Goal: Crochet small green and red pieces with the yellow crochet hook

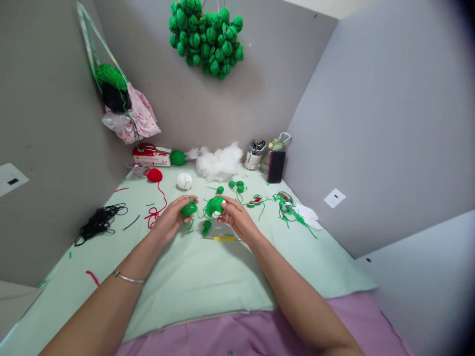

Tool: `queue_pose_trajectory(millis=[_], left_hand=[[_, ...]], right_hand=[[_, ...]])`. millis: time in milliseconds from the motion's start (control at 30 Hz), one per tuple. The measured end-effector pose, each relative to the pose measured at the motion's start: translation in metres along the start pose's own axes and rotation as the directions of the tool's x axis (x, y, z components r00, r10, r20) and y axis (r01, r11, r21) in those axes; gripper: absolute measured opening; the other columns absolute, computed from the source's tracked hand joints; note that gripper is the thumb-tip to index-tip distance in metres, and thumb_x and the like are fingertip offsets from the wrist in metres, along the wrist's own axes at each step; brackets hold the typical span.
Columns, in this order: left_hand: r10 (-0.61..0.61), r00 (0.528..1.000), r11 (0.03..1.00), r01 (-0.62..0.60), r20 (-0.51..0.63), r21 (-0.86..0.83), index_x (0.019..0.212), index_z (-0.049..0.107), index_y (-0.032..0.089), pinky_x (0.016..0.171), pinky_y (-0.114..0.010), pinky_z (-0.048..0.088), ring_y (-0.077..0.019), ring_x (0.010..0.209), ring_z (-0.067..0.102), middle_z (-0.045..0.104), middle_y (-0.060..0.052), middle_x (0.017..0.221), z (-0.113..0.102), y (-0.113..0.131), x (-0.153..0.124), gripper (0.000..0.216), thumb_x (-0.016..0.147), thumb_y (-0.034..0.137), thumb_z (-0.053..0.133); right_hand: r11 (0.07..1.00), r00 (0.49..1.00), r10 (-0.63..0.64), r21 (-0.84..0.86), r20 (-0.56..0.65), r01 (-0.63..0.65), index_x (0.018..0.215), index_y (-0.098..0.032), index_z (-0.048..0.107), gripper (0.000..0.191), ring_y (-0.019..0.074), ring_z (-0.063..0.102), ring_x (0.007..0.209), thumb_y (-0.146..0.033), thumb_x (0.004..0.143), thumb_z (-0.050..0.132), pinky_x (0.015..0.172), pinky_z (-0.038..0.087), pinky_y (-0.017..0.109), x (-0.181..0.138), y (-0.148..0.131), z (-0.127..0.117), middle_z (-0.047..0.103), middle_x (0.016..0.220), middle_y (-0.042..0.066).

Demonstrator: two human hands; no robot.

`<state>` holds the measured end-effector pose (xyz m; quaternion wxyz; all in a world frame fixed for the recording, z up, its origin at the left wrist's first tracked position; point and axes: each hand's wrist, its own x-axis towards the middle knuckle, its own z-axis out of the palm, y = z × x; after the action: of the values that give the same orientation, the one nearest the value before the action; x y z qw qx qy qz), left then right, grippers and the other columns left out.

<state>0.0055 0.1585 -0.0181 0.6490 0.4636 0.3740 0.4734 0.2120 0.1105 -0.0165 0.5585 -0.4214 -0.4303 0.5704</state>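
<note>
My left hand [171, 217] is closed around a loose bundle of green yarn [189, 207], with strands trailing below it. In my right hand [239, 217] is a green yarn ball [213, 206] with white showing on its right side. A green strand runs between the bundle and the ball. Just under the hands, a small green crocheted piece [207, 227] lies on the cloth. A crochet hook [224, 239] with a yellow grip rests below the right hand.
Behind the hands are a white yarn ball [184, 181], a red yarn ball [155, 175] and white stuffing [218, 161]. Black yarn [100, 223] lies left; tangled green scraps [291, 210] lie right. A phone [276, 167] leans near a pen holder [254, 155]. Scissors [150, 148] rest on a box.
</note>
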Motion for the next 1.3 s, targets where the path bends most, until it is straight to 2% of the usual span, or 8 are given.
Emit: queue_pose_trajectory(millis=[100,267,433,600,767,900,1100,1300], left_hand=[[-0.043,0.995,0.994,0.034,0.086,0.105,0.097,0.073,0.018,0.043,-0.020,0.035,-0.0116,0.059,0.053,0.068,-0.004,0.087,0.015,-0.005,-0.009,0.035,0.068,0.035,0.083],[0.030,0.998,0.983,-0.038,0.047,0.180,0.087,0.071,0.019,0.053,-0.020,0.039,-0.0114,0.064,0.054,0.067,0.001,0.086,0.024,-0.011,-0.014,0.027,0.062,0.025,0.080],[-0.024,0.997,0.985,0.012,0.067,0.173,0.080,0.067,0.019,0.046,-0.021,0.030,-0.0110,0.050,0.045,0.054,0.005,0.059,0.021,-0.009,-0.012,0.021,0.066,0.033,0.073],[-0.071,0.993,0.989,0.058,0.094,0.134,0.078,0.063,0.019,0.043,-0.020,0.027,-0.0098,0.044,0.040,0.047,0.007,0.053,0.021,-0.006,-0.013,0.023,0.068,0.039,0.071],[-0.004,1.000,0.991,0.001,0.024,0.133,0.079,0.061,0.020,0.044,-0.021,0.028,-0.0102,0.046,0.042,0.049,0.007,0.057,0.024,-0.010,-0.014,0.023,0.067,0.037,0.071],[0.091,0.995,0.984,-0.085,-0.032,0.156,0.069,0.057,0.020,0.052,-0.021,0.035,-0.0100,0.056,0.045,0.051,0.007,0.062,0.025,-0.013,-0.013,0.019,0.060,0.025,0.072],[0.100,0.990,0.986,-0.086,-0.096,0.142,0.065,0.052,0.021,0.050,-0.021,0.031,-0.0095,0.052,0.042,0.047,0.009,0.055,0.015,-0.018,-0.002,0.019,0.060,0.018,0.070],[-0.050,0.996,0.999,0.051,-0.067,0.008,0.071,0.054,0.019,0.040,-0.019,0.022,-0.0069,0.042,0.036,0.045,0.009,0.053,0.003,-0.011,0.002,0.019,0.079,0.020,0.071]], right_hand=[[0.989,0.994,-0.090,-0.121,-0.066,0.081,0.108,-0.023,0.070,0.032,0.0127,0.056,0.069,-0.032,0.078,0.076,0.067,0.050,0.027,0.000,0.008,0.005,0.065,0.086,-0.001],[0.967,0.984,-0.155,-0.215,-0.089,0.133,0.097,-0.023,0.073,0.027,0.0120,0.052,0.069,-0.026,0.072,0.080,0.065,0.045,0.026,0.000,0.014,0.010,0.066,0.086,-0.002],[0.984,0.996,-0.083,-0.158,-0.015,0.079,0.099,-0.021,0.075,0.026,0.0119,0.052,0.062,-0.031,0.074,0.075,0.062,0.047,0.028,0.003,0.011,0.008,0.068,0.079,-0.001],[0.995,0.999,-0.025,-0.091,0.048,0.029,0.098,-0.018,0.075,0.032,0.0143,0.058,0.068,-0.041,0.075,0.072,0.060,0.049,0.027,0.002,0.008,0.009,0.071,0.084,0.004],[0.983,0.995,-0.099,-0.154,0.027,0.102,0.122,-0.029,0.066,0.059,0.0158,0.062,0.086,-0.030,0.067,0.086,0.072,0.054,0.028,-0.004,0.009,0.014,0.068,0.112,0.002],[0.951,0.979,-0.200,-0.247,-0.035,0.185,0.119,-0.028,0.067,0.050,0.0138,0.058,0.074,-0.021,0.071,0.078,0.068,0.052,0.028,-0.006,0.014,0.017,0.066,0.098,0.000],[0.987,0.993,-0.087,-0.131,0.075,0.096,0.099,-0.021,0.072,0.022,0.0148,0.060,0.063,-0.031,0.082,0.063,0.060,0.053,0.030,-0.012,0.006,0.021,0.066,0.074,0.000],[0.999,0.992,0.038,-0.002,0.124,-0.039,0.088,-0.019,0.068,0.023,0.0106,0.059,0.060,-0.041,0.082,0.070,0.053,0.050,0.024,-0.012,-0.005,0.016,0.072,0.080,0.003]])
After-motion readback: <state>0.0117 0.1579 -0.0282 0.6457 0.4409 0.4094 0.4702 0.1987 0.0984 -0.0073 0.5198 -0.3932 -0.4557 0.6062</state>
